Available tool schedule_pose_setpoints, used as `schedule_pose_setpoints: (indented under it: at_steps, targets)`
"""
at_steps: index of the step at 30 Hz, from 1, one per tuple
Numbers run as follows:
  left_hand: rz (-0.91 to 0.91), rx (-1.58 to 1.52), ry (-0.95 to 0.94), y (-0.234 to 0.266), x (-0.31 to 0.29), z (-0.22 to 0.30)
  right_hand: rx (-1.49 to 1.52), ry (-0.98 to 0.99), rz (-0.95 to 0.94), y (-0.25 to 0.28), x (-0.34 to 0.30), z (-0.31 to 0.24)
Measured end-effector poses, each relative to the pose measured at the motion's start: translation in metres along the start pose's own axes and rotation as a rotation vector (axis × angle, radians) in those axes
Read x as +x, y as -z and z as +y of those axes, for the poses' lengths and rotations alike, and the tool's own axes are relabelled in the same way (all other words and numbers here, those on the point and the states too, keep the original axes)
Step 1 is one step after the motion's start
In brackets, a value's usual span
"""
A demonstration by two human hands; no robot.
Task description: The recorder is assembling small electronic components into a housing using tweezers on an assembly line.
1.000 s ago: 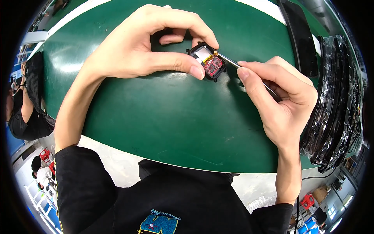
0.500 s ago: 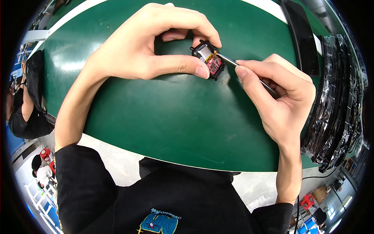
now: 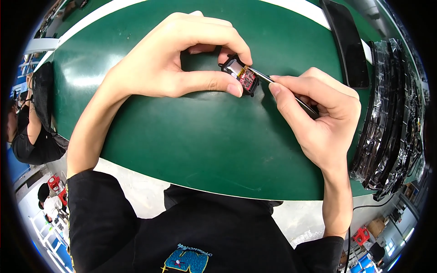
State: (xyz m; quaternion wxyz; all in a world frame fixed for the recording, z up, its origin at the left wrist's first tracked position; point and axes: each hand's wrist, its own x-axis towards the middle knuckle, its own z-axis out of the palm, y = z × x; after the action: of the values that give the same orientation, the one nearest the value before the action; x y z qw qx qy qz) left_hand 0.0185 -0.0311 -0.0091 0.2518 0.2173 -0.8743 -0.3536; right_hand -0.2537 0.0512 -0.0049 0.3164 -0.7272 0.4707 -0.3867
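Note:
My left hand (image 3: 182, 59) holds a small black watch-like case (image 3: 250, 92) by its edges, thumb on the near side and fingers on the far side. Inside the open case lie a silver battery-like block (image 3: 235, 68) with yellow tape and a red circuit board (image 3: 248, 79). Gripped like a pen in my right hand (image 3: 318, 109) are slim metal tweezers (image 3: 260, 74), their dark rear end passing under the fingers. The tip reaches the case's upper right edge, beside the yellow part; whether it pinches anything is too small to tell.
The green tabletop (image 3: 195, 141) has a pale edge. A black phone-like slab (image 3: 348, 45) lies at the far right, near stacked black trays wrapped in clear film (image 3: 384, 118). At the left, another person's arm (image 3: 34, 118) rests by a dark mesh item (image 3: 43, 93).
Both hands have shifted slightly left, and the case with them, a little nearer to me. The tweezers' tip stays at the upper right part of the case.

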Motion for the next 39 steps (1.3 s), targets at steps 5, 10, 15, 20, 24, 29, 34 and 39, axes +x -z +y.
schedule_pose_setpoints:
  at_steps: [5, 10, 15, 20, 24, 29, 34, 39]
  targets:
    - [-0.017, 0.023, 0.047, 0.002, -0.002, 0.003, -0.007, 0.01, -0.003, -0.001, 0.0, -0.001]
    - [-0.008, 0.023, 0.052, 0.004, -0.002, 0.004, -0.022, -0.014, 0.001, 0.005, 0.0, -0.002]
    - [0.017, 0.113, 0.081, 0.003, 0.002, 0.013, 0.263, -0.117, 0.225, 0.007, 0.005, 0.006]
    - [-0.039, 0.248, 0.073, 0.001, 0.006, 0.02, 0.134, 0.073, 0.246, 0.007, 0.008, 0.023]
    - [0.007, 0.275, 0.128, -0.009, 0.005, 0.016, 0.262, 0.025, 0.3, 0.007, 0.01, 0.029]
    - [0.094, 0.268, 0.167, -0.014, 0.001, 0.014, 0.235, 0.057, 0.342, 0.013, 0.011, 0.031]
    - [0.33, -0.183, 0.297, -0.003, 0.019, 0.026, 0.221, 0.058, 0.337, 0.015, 0.012, 0.026]
    - [0.221, -0.253, -0.031, -0.006, 0.119, 0.066, 0.179, 0.04, 0.294, 0.016, 0.008, 0.026]
